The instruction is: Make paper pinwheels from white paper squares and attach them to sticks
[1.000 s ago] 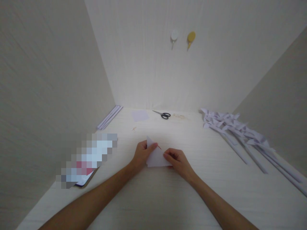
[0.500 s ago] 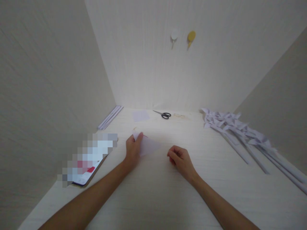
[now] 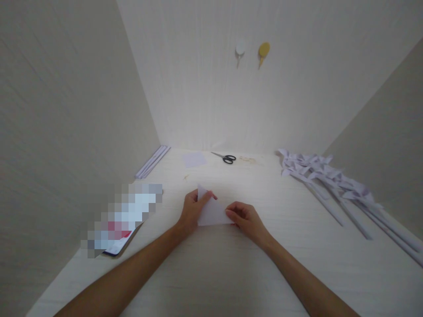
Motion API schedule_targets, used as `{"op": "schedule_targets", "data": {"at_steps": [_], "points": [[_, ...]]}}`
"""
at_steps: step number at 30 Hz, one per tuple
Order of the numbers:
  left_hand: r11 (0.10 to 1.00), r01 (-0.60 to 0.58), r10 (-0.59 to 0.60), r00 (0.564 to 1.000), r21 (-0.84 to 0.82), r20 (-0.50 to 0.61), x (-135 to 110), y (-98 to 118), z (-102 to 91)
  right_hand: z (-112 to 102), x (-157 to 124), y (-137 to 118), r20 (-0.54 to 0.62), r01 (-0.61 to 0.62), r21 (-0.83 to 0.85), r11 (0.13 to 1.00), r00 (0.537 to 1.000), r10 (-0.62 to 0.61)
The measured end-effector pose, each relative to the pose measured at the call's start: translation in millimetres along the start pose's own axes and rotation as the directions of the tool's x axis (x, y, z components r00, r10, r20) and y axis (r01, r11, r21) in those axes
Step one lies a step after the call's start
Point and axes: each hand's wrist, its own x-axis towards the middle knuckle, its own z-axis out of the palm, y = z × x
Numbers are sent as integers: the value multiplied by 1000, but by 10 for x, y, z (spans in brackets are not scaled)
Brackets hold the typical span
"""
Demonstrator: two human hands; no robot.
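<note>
Head view: paper triangle (image 3: 213,214) tapering rightward
Left hand (image 3: 191,211) grips its broad side; right hand (image 3: 246,219) pinches the tip.

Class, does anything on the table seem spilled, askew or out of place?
Tan specks beside the scissors, and a smaller patch beyond the left hand, look odd: they mar the pale table like scraps or stains, too small to tell which.

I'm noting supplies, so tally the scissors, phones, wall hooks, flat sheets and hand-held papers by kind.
Scissors: 1
Phone: 1
White wall hook and yellow wall hook: 2
Flat sheet: 1 showing
Hand-held paper: 1
Total: 6
</note>
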Motion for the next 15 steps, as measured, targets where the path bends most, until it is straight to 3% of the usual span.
{"op": "schedule_targets", "data": {"at_steps": [6, 11, 15], "points": [[998, -60, 60, 998, 15, 18, -2, 1, -1, 0, 0, 16, 27, 27, -158, 987, 999, -23], [996, -62, 63, 998, -62, 17, 17, -1, -3, -10, -14, 4, -23, 40, -40, 998, 999, -41], [995, -44, 44, 999, -89, 0, 27, 3, 0, -15, -15, 12, -27, 28, -44, 999, 999, -29]]}}
